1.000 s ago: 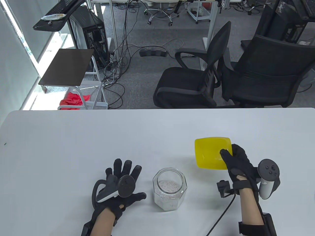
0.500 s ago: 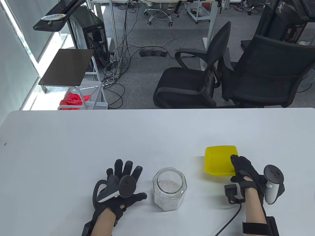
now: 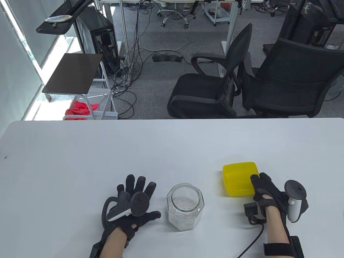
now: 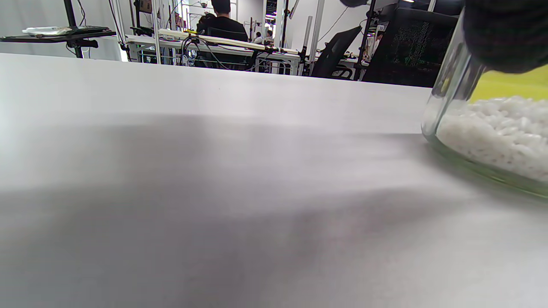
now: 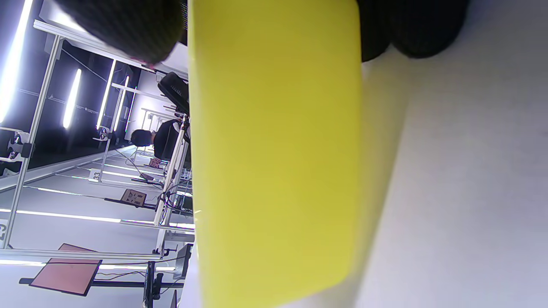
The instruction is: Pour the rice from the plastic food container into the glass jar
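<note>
A: Yellow plastic food container (image 3: 239, 179) sits on the white table (image 3: 107, 150), right of the glass jar (image 3: 185, 206) and apart from it. The right hand (image 3: 264, 189) holds its near right corner; in the right wrist view, gloved fingers (image 5: 128, 25) lie on either side of the yellow wall (image 5: 274, 149).

B: And the jar?

A: The jar stands upright near the table's front edge, open-mouthed, with white rice (image 3: 184, 204) filling its lower part. The left wrist view shows the grains (image 4: 496, 132) heaped against the glass (image 4: 449, 85).

B: The left hand?

A: The left hand (image 3: 134, 208) rests palm-down on the table just left of the jar, fingers spread, thumb pointing at the glass; whether it touches cannot be told.
</note>
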Demonstrator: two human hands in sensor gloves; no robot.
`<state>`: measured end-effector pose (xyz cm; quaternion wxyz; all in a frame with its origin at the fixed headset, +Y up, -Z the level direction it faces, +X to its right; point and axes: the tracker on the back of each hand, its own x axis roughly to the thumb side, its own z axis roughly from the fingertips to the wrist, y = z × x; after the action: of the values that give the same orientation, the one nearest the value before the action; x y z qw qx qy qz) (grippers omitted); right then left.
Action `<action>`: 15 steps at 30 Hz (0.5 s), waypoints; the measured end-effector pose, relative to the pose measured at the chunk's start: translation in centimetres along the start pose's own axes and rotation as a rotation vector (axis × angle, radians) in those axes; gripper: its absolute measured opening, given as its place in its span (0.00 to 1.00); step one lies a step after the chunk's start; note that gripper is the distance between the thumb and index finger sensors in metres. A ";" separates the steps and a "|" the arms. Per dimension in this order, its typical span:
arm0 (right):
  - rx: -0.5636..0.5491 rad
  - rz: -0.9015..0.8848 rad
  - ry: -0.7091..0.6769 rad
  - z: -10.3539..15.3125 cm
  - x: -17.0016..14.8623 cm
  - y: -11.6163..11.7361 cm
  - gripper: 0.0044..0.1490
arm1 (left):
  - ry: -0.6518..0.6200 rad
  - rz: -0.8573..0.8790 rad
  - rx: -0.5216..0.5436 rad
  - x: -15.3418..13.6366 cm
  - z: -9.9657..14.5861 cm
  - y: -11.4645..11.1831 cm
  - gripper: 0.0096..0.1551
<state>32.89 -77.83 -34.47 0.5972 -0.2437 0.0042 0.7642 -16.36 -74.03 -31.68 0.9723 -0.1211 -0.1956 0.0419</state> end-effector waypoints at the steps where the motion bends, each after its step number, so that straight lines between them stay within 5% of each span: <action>1: -0.005 0.012 -0.004 0.1 0.1 0.0 0.48 | 0.000 0.001 0.001 0.0 0.0 0.0 0.63; 15: -0.119 0.206 -0.147 1.1 2.5 -1.0 0.48 | -0.013 -0.005 0.010 0.4 0.0 0.2 0.62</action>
<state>33.01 -74.89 -34.15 0.4986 -0.2205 -0.0599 0.8361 -16.02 -73.81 -31.56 0.9717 -0.1157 -0.2018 0.0413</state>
